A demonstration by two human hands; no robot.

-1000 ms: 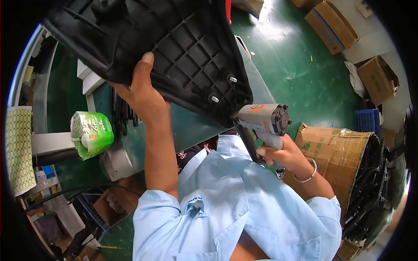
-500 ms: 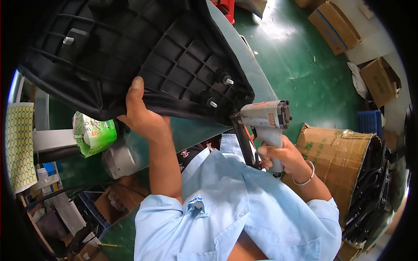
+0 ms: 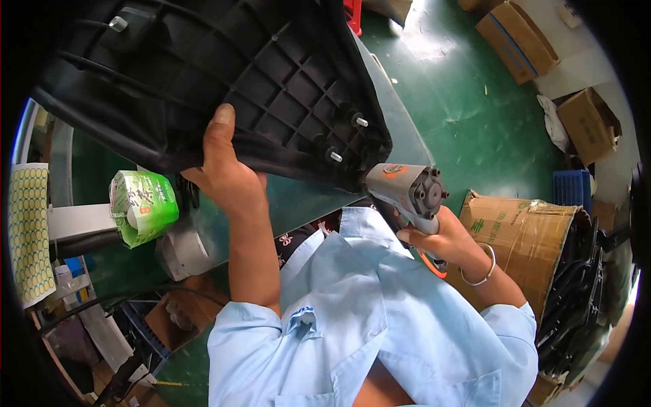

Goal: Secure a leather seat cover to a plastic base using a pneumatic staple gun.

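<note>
A large black seat (image 3: 271, 88) tilts with its ribbed plastic underside toward me, black cover material wrapped over its edge. White-tipped bolts stick out of it, a pair of them near its narrow end. My left hand (image 3: 234, 180) is closed round the near edge, thumb on the underside and fingers hidden beneath. In my right hand (image 3: 447, 237) is a grey pneumatic staple gun (image 3: 403, 183), gripped by its handle. Its nose meets the cover edge at the seat's narrow end; the exact contact point is hidden behind the gun's body.
Under the seat lies a greenish table (image 3: 400, 102). A green-and-white package (image 3: 146, 207) sits at the left beside a yellow-patterned sheet (image 3: 30, 230). At the right stands a large carton (image 3: 519, 237) of black parts. Further cardboard boxes (image 3: 519, 41) and a blue crate (image 3: 571, 190) line the far right.
The staple gun has turned, so its rear cap faces me more and its magazine is mostly hidden. The seat has shifted slightly up, with my left hand still on its edge.
</note>
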